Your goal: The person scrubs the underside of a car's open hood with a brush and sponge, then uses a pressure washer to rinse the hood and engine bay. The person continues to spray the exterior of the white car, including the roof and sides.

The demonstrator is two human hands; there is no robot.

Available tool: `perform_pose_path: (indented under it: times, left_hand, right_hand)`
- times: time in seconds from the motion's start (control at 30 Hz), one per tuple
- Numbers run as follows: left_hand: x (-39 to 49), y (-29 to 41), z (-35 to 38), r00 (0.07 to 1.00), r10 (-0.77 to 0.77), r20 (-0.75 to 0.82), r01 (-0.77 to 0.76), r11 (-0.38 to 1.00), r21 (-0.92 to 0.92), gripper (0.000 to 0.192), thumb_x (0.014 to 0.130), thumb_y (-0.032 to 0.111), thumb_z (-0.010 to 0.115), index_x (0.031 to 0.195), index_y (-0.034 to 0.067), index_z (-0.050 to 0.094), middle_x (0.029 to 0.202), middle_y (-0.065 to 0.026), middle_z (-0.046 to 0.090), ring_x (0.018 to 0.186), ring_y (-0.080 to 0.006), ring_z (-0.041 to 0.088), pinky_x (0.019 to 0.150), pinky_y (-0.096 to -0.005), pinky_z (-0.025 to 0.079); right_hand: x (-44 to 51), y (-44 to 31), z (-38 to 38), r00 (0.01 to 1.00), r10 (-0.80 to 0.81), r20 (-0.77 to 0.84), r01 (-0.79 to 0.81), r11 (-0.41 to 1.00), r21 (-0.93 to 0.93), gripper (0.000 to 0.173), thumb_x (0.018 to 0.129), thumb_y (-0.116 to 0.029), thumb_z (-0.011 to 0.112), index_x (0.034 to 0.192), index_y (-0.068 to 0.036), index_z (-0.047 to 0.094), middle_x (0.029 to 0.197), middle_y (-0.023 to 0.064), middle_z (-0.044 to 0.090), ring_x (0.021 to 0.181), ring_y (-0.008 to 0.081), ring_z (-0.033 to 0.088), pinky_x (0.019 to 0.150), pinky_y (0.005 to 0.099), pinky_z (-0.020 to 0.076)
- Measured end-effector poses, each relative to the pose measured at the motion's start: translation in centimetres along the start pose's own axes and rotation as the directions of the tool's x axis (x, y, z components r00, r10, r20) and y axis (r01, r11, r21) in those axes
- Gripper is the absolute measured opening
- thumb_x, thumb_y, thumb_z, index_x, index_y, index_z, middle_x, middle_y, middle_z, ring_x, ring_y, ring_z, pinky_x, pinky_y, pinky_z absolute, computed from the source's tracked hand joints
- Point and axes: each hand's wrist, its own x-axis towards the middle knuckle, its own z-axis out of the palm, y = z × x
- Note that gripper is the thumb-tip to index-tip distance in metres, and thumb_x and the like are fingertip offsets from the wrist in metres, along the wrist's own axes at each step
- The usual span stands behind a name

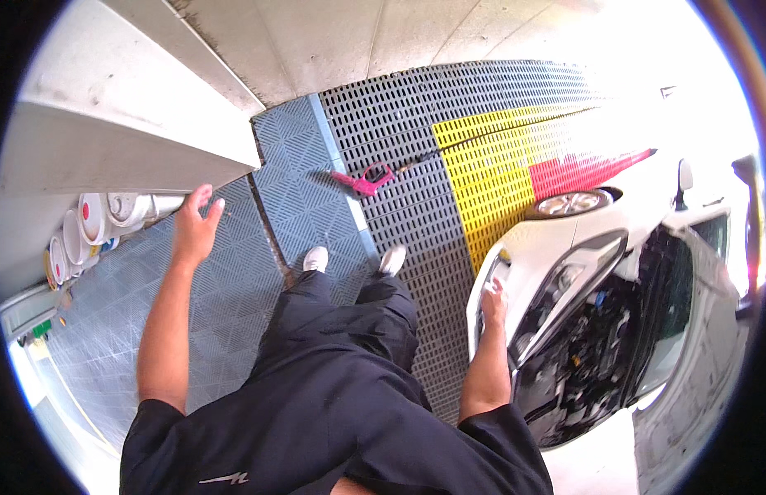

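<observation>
My left hand [196, 228] is raised beside the lower edge of a pale wall corner [228, 164]. Its thumb stands apart from the fingers, and nothing is in it. At the right, my right hand [494, 302] appears in front of the bumper [477, 297] of a light-coloured car [541, 241]. Its fingers are small and blurred, so their grip and any touch on the bumper are unclear. Ahead of my feet, a pink spray gun [365, 180] lies on the floor grating, joined to a dark hose [466, 143] running off to the right.
The car's hood is up over the engine bay [581, 356]. Several white buckets [93, 218] line the wall at left. Grey slotted tiles [401, 117] meet yellow tiles [482, 167] and a red patch [559, 173]. Solid blue-grey tiles [290, 142] lie on the left.
</observation>
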Motion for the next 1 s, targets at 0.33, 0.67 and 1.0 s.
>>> perform_pose_path:
  times: [0.33, 0.67, 1.0]
  left_hand:
    - [-16.9, -4.4, 18.6, 0.498, -0.853, 0.157, 0.792, 0.521, 0.318, 0.071, 0.096, 0.044, 0.065, 0.146, -0.004, 0.050, 0.141, -0.0285, 0.058, 0.133, -0.0426, 0.055, 0.109, -0.0491, 0.046]
    - [-26.9, 1.9, 17.7, 0.347, -0.763, 0.545, 0.126, 0.614, 0.779, 0.055, 0.100, 0.047, 0.062, 0.138, 0.007, 0.062, 0.122, -0.0229, 0.070, 0.113, -0.0333, 0.068, 0.093, -0.0475, 0.054]
    - [0.3, 18.1, 24.9, 0.769, -0.611, 0.187, 0.626, 0.779, -0.028, 0.059, 0.096, 0.028, 0.073, 0.144, -0.001, 0.053, 0.129, -0.0219, 0.069, 0.122, -0.0301, 0.066, 0.105, -0.0391, 0.050]
  right_hand:
    - [34.2, -4.7, 1.8, 0.959, 0.018, 0.282, -0.147, 0.884, 0.443, 0.044, 0.088, -0.016, 0.066, 0.127, 0.002, 0.063, 0.126, 0.0210, 0.069, 0.116, 0.0348, 0.066, 0.100, 0.0403, 0.0515]
    - [41.5, 2.0, 4.6, 0.739, -0.294, 0.607, 0.535, 0.803, -0.263, 0.032, 0.095, -0.021, 0.056, 0.119, -0.008, 0.072, 0.126, 0.0106, 0.071, 0.127, 0.0229, 0.061, 0.105, 0.0317, 0.0466]
    - [41.8, -4.4, 13.3, 0.860, 0.029, 0.510, -0.125, 0.980, 0.156, 0.033, 0.095, -0.022, 0.061, 0.125, -0.014, 0.069, 0.119, 0.0104, 0.071, 0.112, 0.0265, 0.068, 0.091, 0.0388, 0.0579]
